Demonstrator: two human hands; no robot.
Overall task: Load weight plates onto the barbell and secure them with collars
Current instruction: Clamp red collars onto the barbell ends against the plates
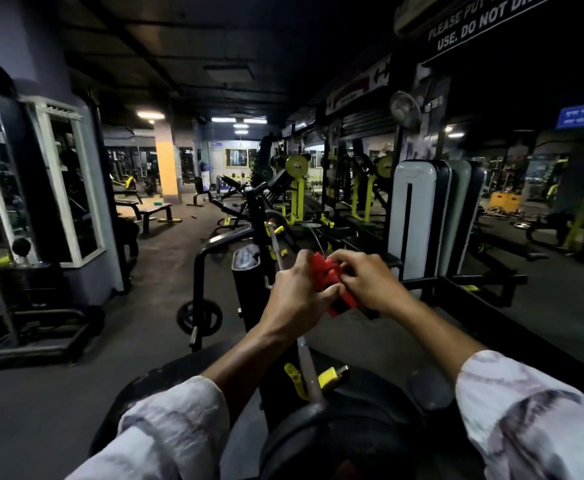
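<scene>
A red clamp collar (332, 282) is held in front of me by both hands, above the barbell. My left hand (294, 296) grips its left side and my right hand (370, 282) pinches its right side, fingers over the top. The steel barbell (307, 372) runs from the bottom centre away toward the rack, passing under my hands. Black weight plates (346, 438) sit on the near end of the bar at the bottom of the view. Whether the collar touches the bar is hidden by my hands.
A black bench rack with yellow hooks (294, 379) holds the bar. A small plate (199, 318) hangs on a peg at the left. A white and black padded machine (418, 216) stands right. Mirrors (72, 188) line the left wall; benches stand farther back.
</scene>
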